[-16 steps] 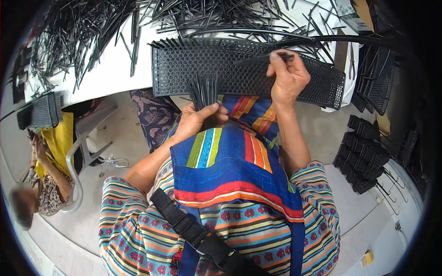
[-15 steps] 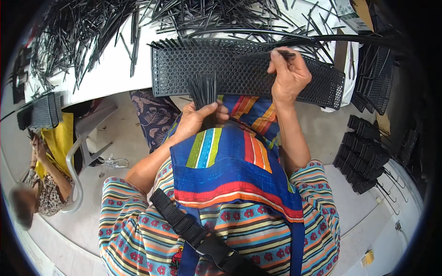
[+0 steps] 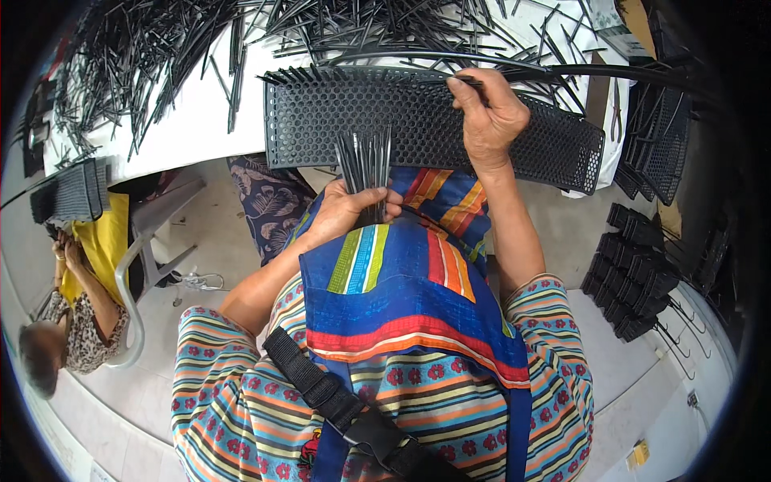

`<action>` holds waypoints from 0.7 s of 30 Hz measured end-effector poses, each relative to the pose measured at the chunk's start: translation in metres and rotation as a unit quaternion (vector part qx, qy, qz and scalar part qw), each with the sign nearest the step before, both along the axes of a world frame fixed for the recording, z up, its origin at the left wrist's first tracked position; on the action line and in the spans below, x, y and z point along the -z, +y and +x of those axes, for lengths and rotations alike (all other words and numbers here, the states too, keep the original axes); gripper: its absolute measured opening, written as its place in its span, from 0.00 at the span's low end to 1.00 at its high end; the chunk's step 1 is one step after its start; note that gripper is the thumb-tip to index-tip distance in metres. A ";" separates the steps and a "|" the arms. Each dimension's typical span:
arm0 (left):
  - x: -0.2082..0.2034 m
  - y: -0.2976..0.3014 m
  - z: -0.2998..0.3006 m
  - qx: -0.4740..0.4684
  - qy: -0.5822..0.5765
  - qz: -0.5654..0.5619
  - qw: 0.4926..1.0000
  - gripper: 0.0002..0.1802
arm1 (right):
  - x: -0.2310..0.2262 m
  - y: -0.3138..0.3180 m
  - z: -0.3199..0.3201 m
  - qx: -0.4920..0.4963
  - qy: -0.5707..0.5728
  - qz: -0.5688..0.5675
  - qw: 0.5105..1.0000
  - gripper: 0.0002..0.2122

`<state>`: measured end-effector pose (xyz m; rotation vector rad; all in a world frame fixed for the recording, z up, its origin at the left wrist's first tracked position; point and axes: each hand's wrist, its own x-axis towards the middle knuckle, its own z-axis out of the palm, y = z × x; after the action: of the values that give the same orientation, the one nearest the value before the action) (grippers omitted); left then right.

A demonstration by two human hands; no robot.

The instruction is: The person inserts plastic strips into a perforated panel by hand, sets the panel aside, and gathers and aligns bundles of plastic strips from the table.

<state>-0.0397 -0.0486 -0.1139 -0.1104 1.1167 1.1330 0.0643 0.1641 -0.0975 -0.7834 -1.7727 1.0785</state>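
Observation:
Across the table's near edge lies a long black perforated panel [image 3: 345,112], full of round holes, with a row of short black strips standing along its far edge toward the left. My left hand [image 3: 357,207] is closed round a fanned bundle of thin black strips [image 3: 365,165], upright in front of the panel's near edge. My right hand [image 3: 494,116] is over the panel's far edge, right of its middle, fingers pinched on a black strip that is mostly hidden by them. A black curved rod or tube [image 3: 594,71] runs just beyond that hand.
Loose black strips [image 3: 144,64] heap over the white-covered table [image 3: 193,124]. Pliers [image 3: 616,124] lie at its right. Stacked black pieces with hooks [image 3: 630,273] stand at the right. Another person [image 3: 88,305] sits at the left by a grey chair [image 3: 132,297], beneath a black brush-like panel [image 3: 68,193].
My right hand has moved slightly left and farther away, to the panel's far edge. The bundle in my left hand has turned and fanned out, shifting a little right.

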 end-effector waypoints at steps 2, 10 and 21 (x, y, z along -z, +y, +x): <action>-0.005 0.001 0.003 -0.009 0.001 0.011 1.000 0.08 | 0.006 0.003 -0.002 0.000 -0.037 0.038 0.999 0.04; 0.002 0.001 -0.003 -0.006 -0.021 -0.018 1.000 0.08 | -0.002 0.000 -0.015 0.004 -0.102 0.065 0.993 0.06; -0.003 0.001 -0.007 -0.039 -0.067 -0.009 0.997 0.09 | -0.005 -0.018 0.006 0.032 -0.167 -0.009 0.985 0.04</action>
<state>-0.0463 -0.0478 -0.1105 -0.2427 1.0092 1.1689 0.0704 0.1464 -0.0926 -1.0741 -2.0011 0.9627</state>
